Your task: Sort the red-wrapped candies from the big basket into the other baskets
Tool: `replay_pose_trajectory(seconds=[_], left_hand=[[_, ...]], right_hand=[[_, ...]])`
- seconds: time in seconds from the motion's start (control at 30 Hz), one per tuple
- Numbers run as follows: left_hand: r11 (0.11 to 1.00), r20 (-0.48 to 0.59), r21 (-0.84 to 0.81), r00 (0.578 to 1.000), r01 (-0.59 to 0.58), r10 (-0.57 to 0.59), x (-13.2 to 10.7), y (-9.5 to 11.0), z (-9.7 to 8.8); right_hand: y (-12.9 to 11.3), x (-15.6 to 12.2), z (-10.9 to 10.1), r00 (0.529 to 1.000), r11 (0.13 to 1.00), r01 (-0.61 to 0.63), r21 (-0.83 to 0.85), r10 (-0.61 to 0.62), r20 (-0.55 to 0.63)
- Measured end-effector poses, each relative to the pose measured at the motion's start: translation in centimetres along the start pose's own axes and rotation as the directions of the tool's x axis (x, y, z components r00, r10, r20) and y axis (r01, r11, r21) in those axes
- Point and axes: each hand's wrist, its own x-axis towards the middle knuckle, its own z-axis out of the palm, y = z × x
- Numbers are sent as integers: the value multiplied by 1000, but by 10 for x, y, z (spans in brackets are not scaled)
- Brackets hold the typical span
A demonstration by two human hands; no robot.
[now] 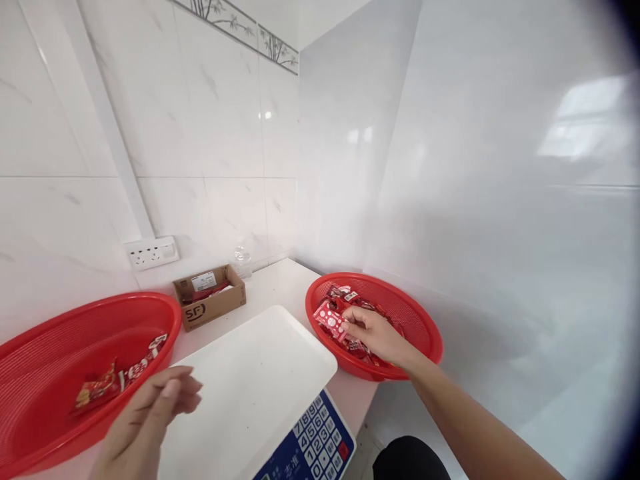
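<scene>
My right hand (373, 331) reaches into the right red basket (423, 313), fingers closed on a red-and-white patterned packet (329, 320) among several red wrapped snacks. My left hand (150, 413) hovers near the front left, fingers loosely curled and slightly apart, holding nothing, just right of the left red basket (50, 333). That basket has a few red packets (117, 380) in it. Between the baskets sits a white weighing scale (250, 387) with a blue keypad (315, 440); its platform is bare.
A small open cardboard box (210, 297) marked SF stands by the tiled wall behind the scale. A clear plastic item (243, 261) sits in the corner. A white wall socket (151, 252) is above the left basket. A white wall rises on the right.
</scene>
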Motion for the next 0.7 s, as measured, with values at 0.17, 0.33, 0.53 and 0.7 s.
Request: replay_pose_trajectory(seconds=[0.17, 0.33, 0.53, 0.7], left_hand=[[994, 323, 96, 943, 49, -77, -16, 19, 16], [993, 500, 114, 864, 9, -65, -25, 27, 29], [997, 525, 62, 848, 48, -73, -29, 33, 30], [995, 543, 43, 835, 85, -95, -30, 33, 32]], right_hand=[[-44, -19, 48, 978, 906, 88, 413, -157, 137], [-69, -27, 90, 956, 899, 72, 433, -186, 227], [-89, -28, 104, 939, 904, 127, 409, -242, 243], [-101, -27, 106, 941, 872, 187, 452, -291, 171]])
